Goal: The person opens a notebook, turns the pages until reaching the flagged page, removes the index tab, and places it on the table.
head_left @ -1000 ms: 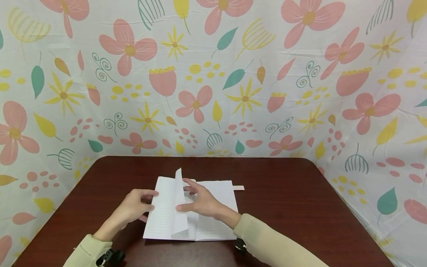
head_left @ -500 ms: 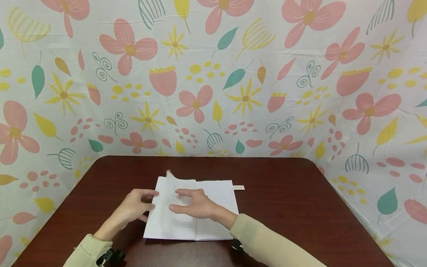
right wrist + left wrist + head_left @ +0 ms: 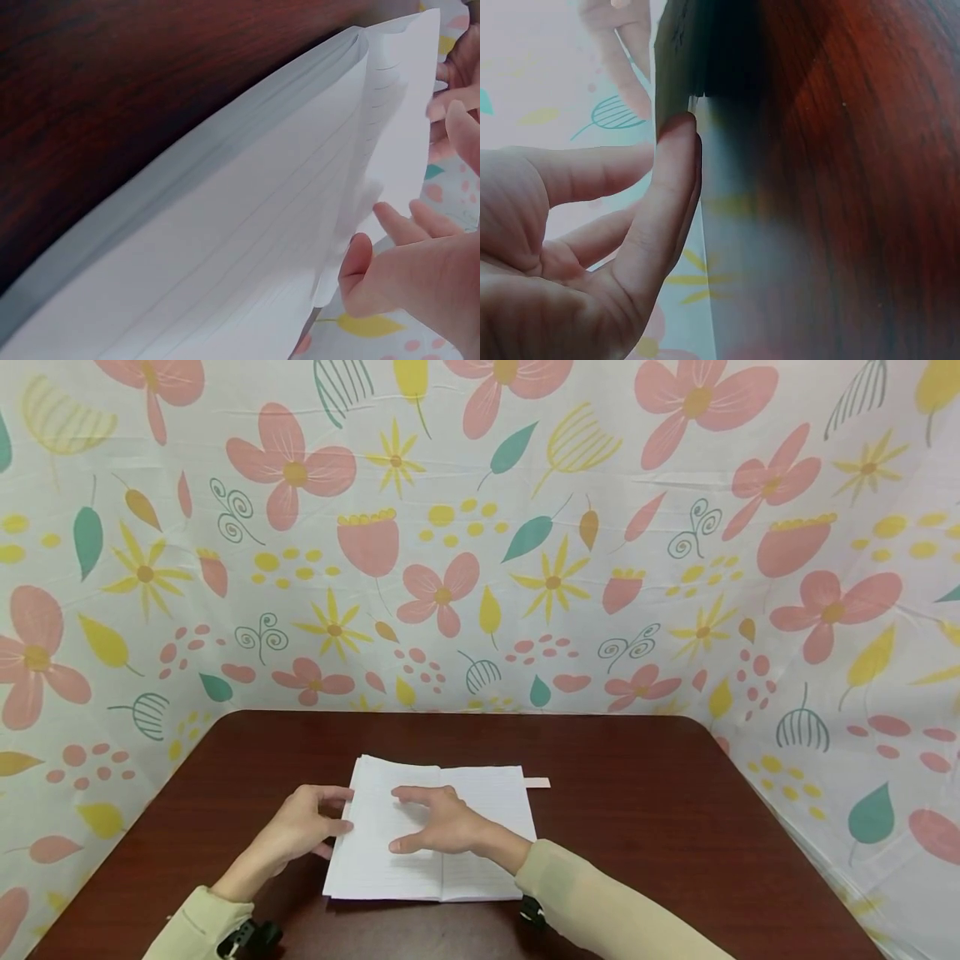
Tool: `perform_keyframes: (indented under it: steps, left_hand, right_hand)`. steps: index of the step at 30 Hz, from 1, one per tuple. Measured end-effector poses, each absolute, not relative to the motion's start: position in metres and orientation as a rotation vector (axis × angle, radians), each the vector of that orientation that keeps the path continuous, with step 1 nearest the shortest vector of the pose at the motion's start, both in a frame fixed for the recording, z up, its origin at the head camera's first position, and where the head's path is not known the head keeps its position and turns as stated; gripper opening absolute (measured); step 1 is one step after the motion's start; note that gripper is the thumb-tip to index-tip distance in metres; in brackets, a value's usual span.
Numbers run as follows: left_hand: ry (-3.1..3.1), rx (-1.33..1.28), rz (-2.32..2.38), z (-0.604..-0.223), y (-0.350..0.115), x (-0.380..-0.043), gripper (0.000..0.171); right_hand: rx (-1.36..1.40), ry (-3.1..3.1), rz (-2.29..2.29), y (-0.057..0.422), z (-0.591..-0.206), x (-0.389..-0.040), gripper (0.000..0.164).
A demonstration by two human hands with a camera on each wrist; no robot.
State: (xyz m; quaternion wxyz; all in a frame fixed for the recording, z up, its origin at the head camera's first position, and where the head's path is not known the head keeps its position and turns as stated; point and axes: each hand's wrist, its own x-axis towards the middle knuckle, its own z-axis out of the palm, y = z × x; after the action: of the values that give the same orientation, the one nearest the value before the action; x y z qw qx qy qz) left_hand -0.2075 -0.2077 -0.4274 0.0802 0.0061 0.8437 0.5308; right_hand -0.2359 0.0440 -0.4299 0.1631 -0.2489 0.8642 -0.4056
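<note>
An open notebook (image 3: pixel 483 877) with lined white pages lies on the table, its spine running down the middle. At its left edge my left hand (image 3: pixel 300 822) grips it; in the left wrist view a finger (image 3: pixel 676 161) lies under the cover and others reach the page side. Over the left page, near the spine, my right hand (image 3: pixel 446 822) is spread with thumb and index finger apart, pinching nothing. In the right wrist view its fingertips are right at the page surface (image 3: pixel 247 225).
A pale strip (image 3: pixel 537 782) sticks out past the notebook's right edge onto the dark brown table (image 3: pixel 637 827). Behind and beside the table hangs a flower-patterned cloth (image 3: pixel 555 635). Both wrists carry black cameras, the left wrist camera (image 3: pixel 249 937) near the table's front.
The page that stood upright by the spine has turned over to the left and now lies flat. My right hand let it go and spread over the left page. The left hand stayed put.
</note>
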Motion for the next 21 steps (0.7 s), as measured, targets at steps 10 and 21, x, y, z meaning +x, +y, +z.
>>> perform_keyframes:
  steps: [10,21]
  left_hand:
    - [2.523,0.065,1.617,-0.430,-0.208,-0.209,0.060]
    - [2.533,0.050,1.622,-0.430,-0.209,-0.207,0.058]
  right_hand:
    - [-0.843,2.422,-1.200,0.054,-0.426,-0.241,0.075]
    - [-0.949,2.460,-1.235,0.093,-0.420,-0.245,0.073]
